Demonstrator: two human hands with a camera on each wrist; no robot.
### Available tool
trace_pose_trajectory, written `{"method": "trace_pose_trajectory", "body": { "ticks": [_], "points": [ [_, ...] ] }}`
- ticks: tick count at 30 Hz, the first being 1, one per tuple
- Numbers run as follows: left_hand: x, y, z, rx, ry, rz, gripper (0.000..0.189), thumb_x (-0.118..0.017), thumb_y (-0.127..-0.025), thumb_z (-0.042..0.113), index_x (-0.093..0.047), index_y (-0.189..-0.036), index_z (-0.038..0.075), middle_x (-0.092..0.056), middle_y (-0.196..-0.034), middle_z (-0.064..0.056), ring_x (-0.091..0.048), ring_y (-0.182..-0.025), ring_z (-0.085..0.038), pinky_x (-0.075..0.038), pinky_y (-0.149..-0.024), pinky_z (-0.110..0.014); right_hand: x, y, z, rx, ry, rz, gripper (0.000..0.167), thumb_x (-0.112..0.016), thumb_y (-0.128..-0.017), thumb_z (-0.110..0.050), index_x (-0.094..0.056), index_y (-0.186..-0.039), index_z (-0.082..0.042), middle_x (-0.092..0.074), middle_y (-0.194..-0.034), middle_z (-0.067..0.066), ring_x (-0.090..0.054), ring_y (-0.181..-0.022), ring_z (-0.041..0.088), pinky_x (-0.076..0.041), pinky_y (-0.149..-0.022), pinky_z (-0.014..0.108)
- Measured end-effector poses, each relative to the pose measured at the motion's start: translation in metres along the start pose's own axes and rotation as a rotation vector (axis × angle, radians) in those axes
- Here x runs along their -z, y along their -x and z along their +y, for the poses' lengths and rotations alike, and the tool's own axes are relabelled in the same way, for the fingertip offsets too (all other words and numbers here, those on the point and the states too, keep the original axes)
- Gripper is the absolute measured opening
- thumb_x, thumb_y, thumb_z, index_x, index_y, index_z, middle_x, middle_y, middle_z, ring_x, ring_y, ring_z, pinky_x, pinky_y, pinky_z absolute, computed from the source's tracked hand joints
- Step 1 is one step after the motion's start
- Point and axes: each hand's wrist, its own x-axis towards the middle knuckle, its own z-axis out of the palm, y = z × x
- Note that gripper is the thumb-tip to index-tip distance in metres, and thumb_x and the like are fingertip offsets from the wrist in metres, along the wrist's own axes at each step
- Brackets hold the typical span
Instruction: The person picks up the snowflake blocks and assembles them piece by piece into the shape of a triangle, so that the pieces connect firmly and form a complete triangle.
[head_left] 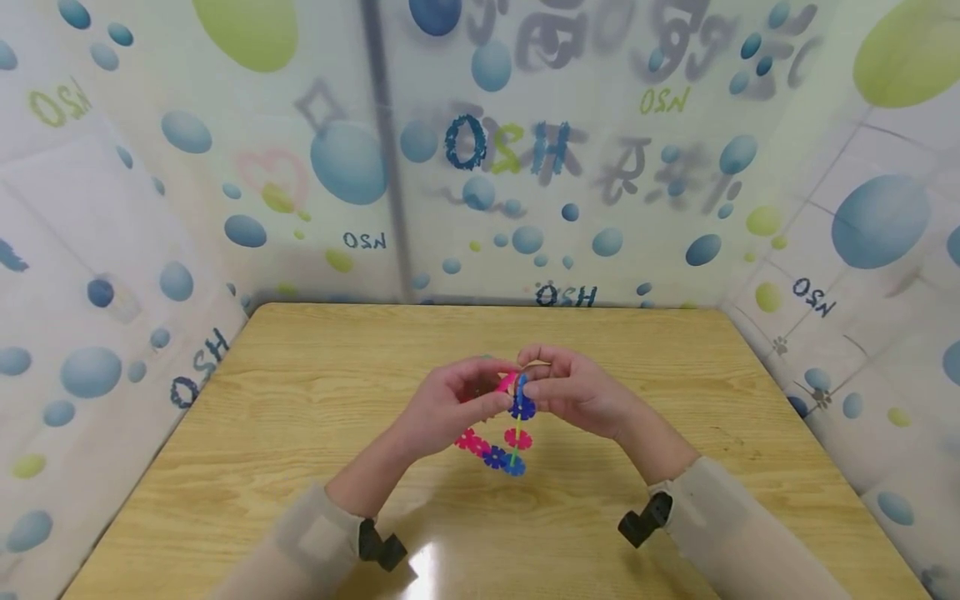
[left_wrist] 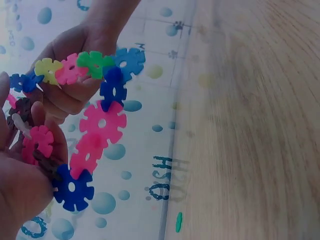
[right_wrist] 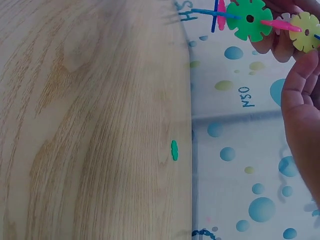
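Observation:
A looped chain of notched plastic snowflake discs (head_left: 494,456) in pink, blue, yellow and green hangs between both hands above the table. My left hand (head_left: 457,406) grips one part of it; in the left wrist view, its fingers lie around a pink disc (left_wrist: 37,144) and dark brown discs. My right hand (head_left: 577,393) pinches the chain near a blue disc (head_left: 522,407), with thumb and fingers close to the left fingertips. In the right wrist view a yellow disc (right_wrist: 306,33) and a green disc (right_wrist: 249,20) show beside the fingers. The fingers hide part of the loop.
The wooden table (head_left: 300,392) spreads beneath both hands. A small green piece (right_wrist: 174,150) lies near its far edge. Patterned walls (head_left: 480,225) with blue and green bubbles stand at the back and both sides.

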Motion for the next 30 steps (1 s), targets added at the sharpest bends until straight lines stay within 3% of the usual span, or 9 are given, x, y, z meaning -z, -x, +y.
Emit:
{"method": "trace_pose_trajectory", "body": {
  "ticks": [11,20,26,30],
  "points": [
    [-0.003,0.002,0.003,-0.04,-0.011,0.029,0.031,-0.082,-0.101,0.019,-0.076,-0.131,0.014,-0.077,-0.118,-0.007,-0.072,-0.1,-0.025,-0.065,-0.082,-0.026,-0.001,0.0,-0.003,-0.02,0.038,-0.002,0.023,-0.062,-0.106,-0.002,-0.059,-0.125,-0.016,-0.075,-0.107,-0.002,-0.071,-0.099,0.014,-0.063,-0.098,0.026],
    [-0.005,0.003,0.003,-0.132,-0.036,0.04,0.032,-0.081,-0.101,0.015,-0.077,-0.132,0.008,-0.076,-0.114,-0.01,-0.072,-0.097,-0.02,-0.065,-0.079,-0.027,-0.002,-0.003,0.0,-0.022,0.082,-0.032,0.022,-0.066,-0.106,-0.003,-0.06,-0.126,-0.01,-0.072,-0.111,0.001,-0.069,-0.102,0.016,-0.063,-0.096,0.028],
    [-0.003,0.0,0.001,-0.113,0.009,0.036,0.034,-0.078,-0.103,0.01,-0.074,-0.137,0.006,-0.076,-0.121,-0.015,-0.073,-0.098,-0.022,-0.066,-0.081,-0.025,-0.002,-0.006,0.007,-0.016,0.076,-0.035,0.025,-0.069,-0.106,-0.004,-0.063,-0.129,-0.012,-0.073,-0.111,0.002,-0.069,-0.103,0.016,-0.064,-0.093,0.027],
    [0.0,0.0,-0.002,-0.079,0.008,0.025,0.036,-0.079,-0.103,0.014,-0.074,-0.138,0.007,-0.076,-0.118,-0.014,-0.07,-0.092,-0.02,-0.063,-0.075,-0.023,-0.001,-0.005,0.012,-0.015,0.042,-0.045,0.025,-0.066,-0.107,-0.003,-0.063,-0.13,-0.013,-0.072,-0.113,0.002,-0.069,-0.104,0.016,-0.064,-0.096,0.026]
  ]
}}
